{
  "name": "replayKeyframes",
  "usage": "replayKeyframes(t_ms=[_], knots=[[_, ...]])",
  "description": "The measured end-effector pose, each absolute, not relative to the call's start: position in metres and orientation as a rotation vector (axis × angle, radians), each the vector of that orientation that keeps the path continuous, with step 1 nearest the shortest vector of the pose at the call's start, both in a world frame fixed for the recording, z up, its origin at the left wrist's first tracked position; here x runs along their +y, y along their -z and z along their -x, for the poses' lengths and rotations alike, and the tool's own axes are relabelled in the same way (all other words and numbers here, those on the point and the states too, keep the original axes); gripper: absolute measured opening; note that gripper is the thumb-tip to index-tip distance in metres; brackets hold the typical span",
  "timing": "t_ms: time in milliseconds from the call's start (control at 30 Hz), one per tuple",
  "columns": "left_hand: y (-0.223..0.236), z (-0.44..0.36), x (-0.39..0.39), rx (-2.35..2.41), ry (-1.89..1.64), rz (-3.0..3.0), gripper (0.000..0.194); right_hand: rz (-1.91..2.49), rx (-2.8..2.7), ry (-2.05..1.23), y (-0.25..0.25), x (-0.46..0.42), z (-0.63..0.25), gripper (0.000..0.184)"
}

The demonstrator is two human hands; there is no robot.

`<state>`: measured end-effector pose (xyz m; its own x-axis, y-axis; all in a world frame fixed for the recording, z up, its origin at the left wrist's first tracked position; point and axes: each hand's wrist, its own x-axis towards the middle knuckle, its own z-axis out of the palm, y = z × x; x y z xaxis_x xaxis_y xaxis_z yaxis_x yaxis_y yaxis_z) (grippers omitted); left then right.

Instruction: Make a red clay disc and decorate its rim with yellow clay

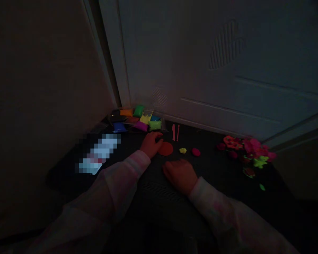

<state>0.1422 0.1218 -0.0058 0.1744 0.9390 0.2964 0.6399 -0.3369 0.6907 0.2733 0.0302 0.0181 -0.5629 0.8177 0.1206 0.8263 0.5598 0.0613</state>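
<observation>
On the dark tabletop lies a flat orange-red disc (pixel 165 149) that looks like modelling clay. The thumb side of my left hand (pixel 151 144) is at its left edge, the thumb and forefinger apart. My right hand (pixel 180 175) rests below and to the right of the disc, knuckles up, with its fingers curled under. Whatever lies beneath those fingers is hidden. A small rough yellow lump (pixel 182 150) and a smooth pinkish-red ball (pixel 196 152) sit just beyond my right hand. Behind them lie a pink plastic knife (pixel 174 132) and a thin pink stick tool (pixel 178 133).
Several coloured clay packets (pixel 141 126) line the back left, against a pale panel (pixel 169 63). A bright, pixelated rectangle (pixel 99 155) lies at left. Pink and red flower-like pieces (pixel 254 148) are grouped at right, near a small green leaf shape (pixel 262 187). The light is dim.
</observation>
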Motion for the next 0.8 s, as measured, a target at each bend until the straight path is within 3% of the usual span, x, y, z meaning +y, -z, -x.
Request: replayKeyframes(t_ms=[100,233,400,567,733,800], knots=[[0.0051,-0.1420,0.1214,1.488,-0.982,-2.034,0.022,1.283,-2.766,0.104,-0.0173,0.0289,-0.2712,0.023],[0.0043,-0.1417,0.1201,1.497,-0.998,-2.028,0.023,1.559,-2.619,0.195,-0.0159,0.0329,-0.2740,0.025],[0.0047,-0.1413,0.1205,1.480,-0.988,-2.040,0.022,1.286,-2.760,0.077,-0.0153,0.0281,-0.2715,0.024],[0.0041,-0.1425,0.1205,1.491,-0.987,-2.030,0.023,1.567,-2.634,0.220,-0.0165,0.0352,-0.2765,0.026],[0.0032,-0.1426,0.1196,1.491,-0.968,-2.052,0.023,1.213,-2.793,0.120,-0.0148,0.0265,-0.2706,0.023],[0.0042,-0.1423,0.1204,1.491,-0.967,-2.055,0.023,1.301,-2.751,0.149,-0.0157,0.0293,-0.2720,0.022]])
